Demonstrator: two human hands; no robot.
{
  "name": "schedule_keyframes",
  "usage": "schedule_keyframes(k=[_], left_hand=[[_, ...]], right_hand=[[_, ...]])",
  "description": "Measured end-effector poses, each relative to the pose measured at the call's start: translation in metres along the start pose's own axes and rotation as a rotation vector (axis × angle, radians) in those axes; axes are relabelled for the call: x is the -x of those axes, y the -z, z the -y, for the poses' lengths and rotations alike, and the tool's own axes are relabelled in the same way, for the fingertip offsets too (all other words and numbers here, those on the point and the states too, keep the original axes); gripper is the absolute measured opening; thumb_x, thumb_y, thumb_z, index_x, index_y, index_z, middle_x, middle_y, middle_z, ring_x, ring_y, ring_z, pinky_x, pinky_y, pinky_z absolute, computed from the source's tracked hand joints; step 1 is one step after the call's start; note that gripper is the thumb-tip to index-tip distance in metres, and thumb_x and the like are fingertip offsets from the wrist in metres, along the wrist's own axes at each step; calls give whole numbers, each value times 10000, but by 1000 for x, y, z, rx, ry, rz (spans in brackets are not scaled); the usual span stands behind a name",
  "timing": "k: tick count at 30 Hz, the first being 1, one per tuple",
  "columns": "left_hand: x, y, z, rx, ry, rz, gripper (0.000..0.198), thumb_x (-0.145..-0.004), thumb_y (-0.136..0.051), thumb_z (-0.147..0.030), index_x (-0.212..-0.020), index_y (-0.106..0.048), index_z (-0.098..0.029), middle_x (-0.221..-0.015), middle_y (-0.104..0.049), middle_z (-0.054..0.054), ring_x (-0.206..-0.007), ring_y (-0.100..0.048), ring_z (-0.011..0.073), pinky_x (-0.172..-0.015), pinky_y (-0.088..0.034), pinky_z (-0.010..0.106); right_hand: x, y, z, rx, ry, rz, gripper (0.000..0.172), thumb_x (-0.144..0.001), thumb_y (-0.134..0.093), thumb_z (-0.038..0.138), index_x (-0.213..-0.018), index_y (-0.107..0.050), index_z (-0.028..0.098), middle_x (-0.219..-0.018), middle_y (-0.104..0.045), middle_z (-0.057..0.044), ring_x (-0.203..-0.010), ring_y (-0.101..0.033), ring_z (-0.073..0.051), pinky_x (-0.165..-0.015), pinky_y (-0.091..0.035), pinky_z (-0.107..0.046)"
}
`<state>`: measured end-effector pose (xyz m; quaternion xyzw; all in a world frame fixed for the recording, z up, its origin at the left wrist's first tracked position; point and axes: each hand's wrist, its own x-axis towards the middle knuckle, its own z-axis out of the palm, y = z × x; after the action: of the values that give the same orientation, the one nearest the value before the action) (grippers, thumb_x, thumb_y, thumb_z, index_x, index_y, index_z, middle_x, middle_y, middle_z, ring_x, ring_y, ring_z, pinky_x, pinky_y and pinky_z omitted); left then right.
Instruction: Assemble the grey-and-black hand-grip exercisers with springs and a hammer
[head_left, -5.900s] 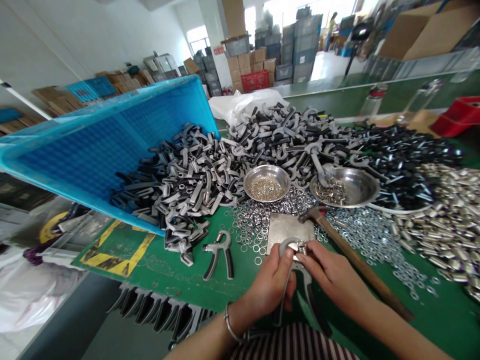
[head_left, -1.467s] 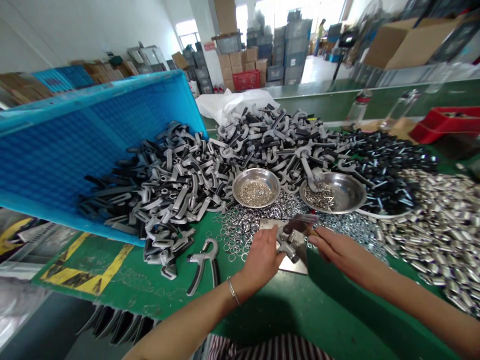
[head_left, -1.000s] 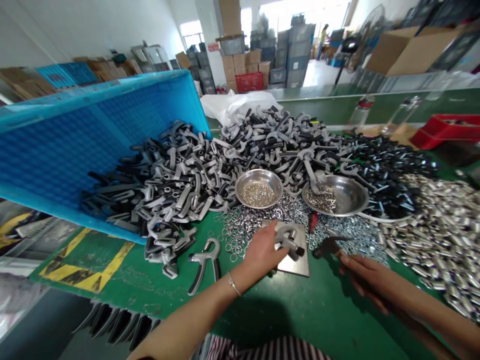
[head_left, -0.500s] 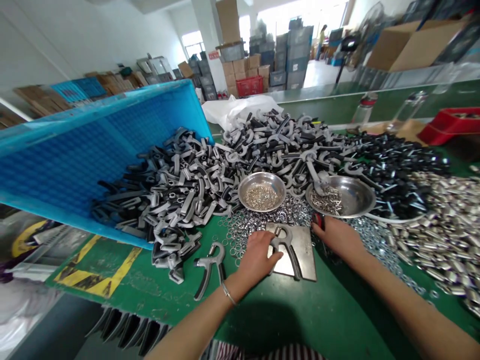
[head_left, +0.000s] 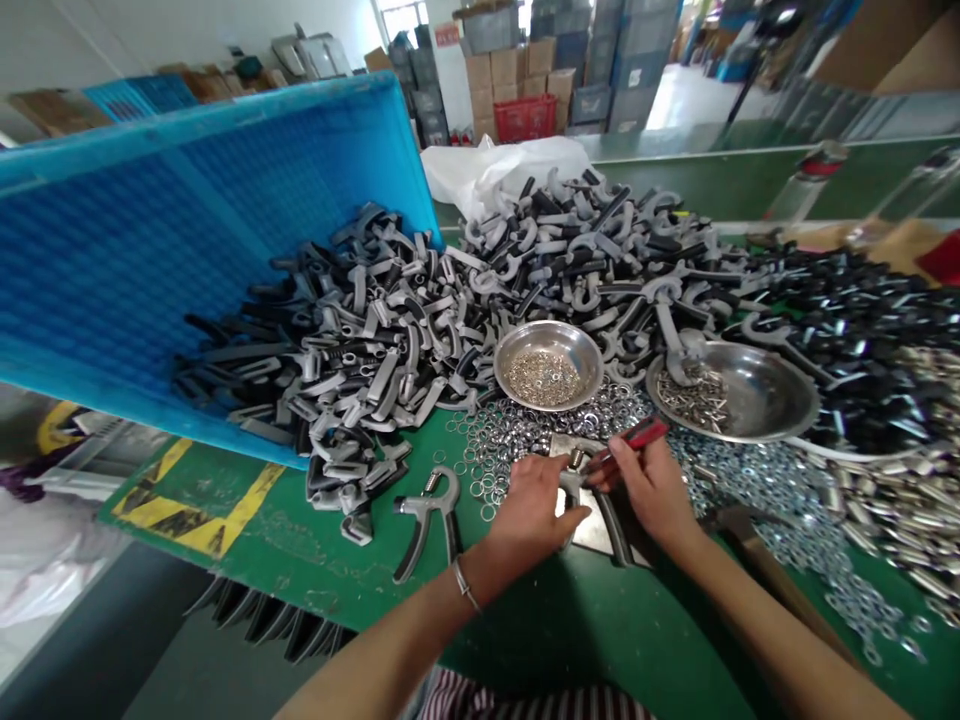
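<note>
My left hand [head_left: 531,505] holds a grey-and-black hand grip strengthener [head_left: 616,528] down on a metal plate [head_left: 591,533], fingers over its upper part. In my right hand [head_left: 658,492] is a small red-and-black tool [head_left: 639,433], its tip at the spring end of the strengthener; its exact kind is unclear. To the left of my left hand, a second hand grip strengthener [head_left: 426,515] lies on the green table [head_left: 300,560]. Metal rings [head_left: 487,485] are scattered just beyond the plate.
A blue crate [head_left: 225,215] on its side spills grip handles [head_left: 375,370]. Two steel bowls, one with tiny parts [head_left: 504,362] and one with pins [head_left: 776,395], stand behind my hands. A hammer [head_left: 784,580] lies by my right forearm, near nuts [head_left: 840,570] and metal cylinders [head_left: 915,500].
My right hand has lifted the red tool from beside the plate and moved left to the strengthener. The hammer now shows. My left hand keeps its hold; the view has tilted down.
</note>
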<state>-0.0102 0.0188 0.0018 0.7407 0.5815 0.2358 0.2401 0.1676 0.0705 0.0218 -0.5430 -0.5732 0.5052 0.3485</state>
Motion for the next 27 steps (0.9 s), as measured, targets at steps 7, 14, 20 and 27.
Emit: schedule_keyframes(k=[7,14,20,27], left_hand=[[2,-6,6,-16,-59,-53,666,-823,-722,-407,-1365,-435,-148,-1248,-594,144,-1198,-501,321,-1064,-360,512],[4,-7,3,-14,-65,-86,645,-837,-713,-382,-1369,-431,-150,-1238,-594,140,-1187,-508,313,-1055,-372,498],[3,-5,-1,-17,-36,-45,628,-847,-698,-386,-1358,-445,-124,-1263,-594,146,-1173,-502,313,-1062,-365,498],[4,-9,0,-3,-3,-28,618,-849,-695,-392,-1367,-450,-160,-1267,-594,130,-1189,-499,311,-1077,-346,502]], right_hand=[[0,1,-1,85,-21,45,332,-957,-402,598,-1076,-380,289,-985,-721,-115,-752,-714,-267,-681,-588,-420],[-7,-8,2,628,193,-17,320,-943,-446,530,-956,-498,215,-793,-703,-132,-772,-701,-315,-725,-530,-409],[-42,6,31,382,273,159,433,-957,-383,559,-876,-604,195,-555,-683,34,-394,-551,-129,-408,-498,-241],[-43,22,20,-19,24,214,336,-942,-427,612,-935,-424,276,-663,-698,23,-422,-585,-154,-466,-489,-280]])
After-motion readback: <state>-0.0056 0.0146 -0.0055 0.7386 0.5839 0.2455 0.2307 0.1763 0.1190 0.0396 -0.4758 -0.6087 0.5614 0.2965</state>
